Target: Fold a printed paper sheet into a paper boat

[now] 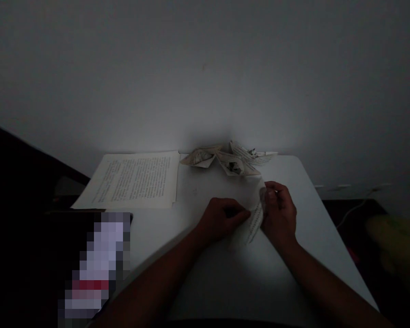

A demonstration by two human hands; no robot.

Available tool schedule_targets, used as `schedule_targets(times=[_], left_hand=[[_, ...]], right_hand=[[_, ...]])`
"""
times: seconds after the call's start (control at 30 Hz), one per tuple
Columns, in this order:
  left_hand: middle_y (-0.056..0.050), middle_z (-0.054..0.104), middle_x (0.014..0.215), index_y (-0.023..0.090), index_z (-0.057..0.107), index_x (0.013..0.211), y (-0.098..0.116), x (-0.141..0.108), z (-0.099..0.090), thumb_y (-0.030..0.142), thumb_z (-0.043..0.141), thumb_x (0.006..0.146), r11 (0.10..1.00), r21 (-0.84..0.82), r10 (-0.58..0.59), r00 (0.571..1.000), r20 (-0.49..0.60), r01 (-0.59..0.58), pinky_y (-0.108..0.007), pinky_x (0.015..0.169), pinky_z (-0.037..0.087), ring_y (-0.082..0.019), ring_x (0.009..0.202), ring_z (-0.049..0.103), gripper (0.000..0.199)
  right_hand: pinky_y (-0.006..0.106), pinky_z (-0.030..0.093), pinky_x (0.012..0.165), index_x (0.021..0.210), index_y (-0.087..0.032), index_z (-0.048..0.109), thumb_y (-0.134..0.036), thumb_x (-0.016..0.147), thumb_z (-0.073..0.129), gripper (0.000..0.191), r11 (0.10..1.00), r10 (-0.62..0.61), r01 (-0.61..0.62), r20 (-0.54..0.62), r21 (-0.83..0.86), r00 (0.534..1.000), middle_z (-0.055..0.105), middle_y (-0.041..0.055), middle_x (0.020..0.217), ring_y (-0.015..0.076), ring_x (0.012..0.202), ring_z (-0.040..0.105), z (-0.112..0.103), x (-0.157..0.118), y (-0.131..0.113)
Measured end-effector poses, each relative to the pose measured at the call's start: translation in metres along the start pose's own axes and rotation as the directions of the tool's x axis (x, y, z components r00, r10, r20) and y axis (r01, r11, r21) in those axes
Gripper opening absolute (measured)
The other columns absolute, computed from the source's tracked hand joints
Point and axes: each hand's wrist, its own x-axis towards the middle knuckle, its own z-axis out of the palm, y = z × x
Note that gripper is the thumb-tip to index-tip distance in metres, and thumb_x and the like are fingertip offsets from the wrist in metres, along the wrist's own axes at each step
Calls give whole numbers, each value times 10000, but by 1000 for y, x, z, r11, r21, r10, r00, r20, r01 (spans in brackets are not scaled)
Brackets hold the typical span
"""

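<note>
A folded piece of printed paper (256, 219) stands tilted between my two hands, over the white table. My left hand (222, 217) pinches its left edge between thumb and fingertips. On the other side, my right hand (280, 213) has its fingers curled round the paper's upper right part. Just beyond my hands, several folded paper boats lie close together against the wall: one at the left (202, 157), one in the middle (235, 166) and more folded paper (254, 155) at the right. The room is dim, so fine creases are hard to make out.
A stack of printed sheets (136, 180) lies at the table's back left. A lit, pixelated screen (100, 259) is at the lower left, beside the white table (314, 218). The wall (205, 82) rises behind. A yellowish item (396, 246) and a cable are beyond the right edge.
</note>
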Motion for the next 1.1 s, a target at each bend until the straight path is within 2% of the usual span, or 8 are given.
schedule_targets(times=[0.07, 0.13, 0.27, 0.43, 0.57, 0.8, 0.93, 1.1], left_hand=[[-1, 612, 566, 119, 663, 630, -2, 1, -3, 337, 671, 754, 994, -105, -20, 997, -75, 12, -216, 534, 403, -89, 521, 506, 251], [5, 601, 556, 122, 656, 629, -3, 3, -5, 359, 682, 749, 981, -195, -47, 990, -131, 21, -213, 524, 407, -86, 513, 501, 267], [9, 594, 539, 128, 663, 639, -3, 4, -8, 379, 698, 736, 959, -281, -84, 981, -177, 31, -215, 517, 426, -91, 503, 517, 271], [5, 598, 552, 131, 659, 632, -2, 4, -7, 375, 701, 735, 957, -289, -91, 976, -197, 31, -226, 540, 444, -98, 521, 532, 268], [22, 545, 528, 131, 621, 601, -1, 3, -7, 381, 695, 733, 967, -253, -72, 982, -174, 26, -215, 510, 391, -84, 508, 481, 293], [56, 389, 489, 143, 492, 516, 0, 4, -8, 431, 680, 735, 991, -137, -15, 992, -127, -2, -208, 477, 285, -64, 499, 339, 408], [60, 367, 489, 148, 478, 517, 0, 3, -8, 444, 676, 731, 990, -138, -19, 991, -133, 0, -215, 479, 275, -64, 494, 319, 416], [62, 347, 501, 150, 457, 519, -1, 2, -9, 414, 677, 732, 987, -163, -38, 991, -131, 16, -219, 480, 250, -62, 496, 301, 404]], right_hand=[[232, 408, 489, 948, -213, 617, -483, 764, 674, 333, 997, 76, -78, 92, 23, 993, 610, -23, 690, 115, 537, 522, -1, 0, 0], [243, 423, 505, 850, -204, 644, -448, 740, 706, 275, 992, 125, -128, 214, -2, 969, 600, -23, 659, 123, 549, 532, -3, 0, 1], [264, 444, 519, 659, -182, 629, -410, 712, 736, 258, 988, 152, -132, 344, -82, 926, 571, -17, 598, 142, 574, 542, -7, 0, 5], [268, 431, 472, 559, -184, 596, -426, 693, 743, 313, 989, 128, -95, 343, -111, 931, 513, -32, 513, 132, 509, 498, -7, 1, 4], [252, 408, 455, 516, -183, 578, -412, 691, 743, 332, 990, 113, -78, 334, -116, 936, 507, -33, 505, 118, 489, 475, -4, 2, 0], [264, 436, 494, 599, -198, 665, -390, 678, 754, 226, 991, 114, -87, 327, -98, 938, 554, -26, 550, 131, 532, 506, -3, 1, -2], [266, 424, 484, 539, -194, 630, -381, 666, 768, 265, 991, 123, -96, 338, -95, 933, 479, -41, 496, 123, 498, 463, -5, 1, -1], [267, 429, 481, 580, -196, 662, -383, 680, 760, 234, 990, 131, -106, 355, -88, 926, 504, -36, 525, 122, 499, 472, -7, 3, 0]])
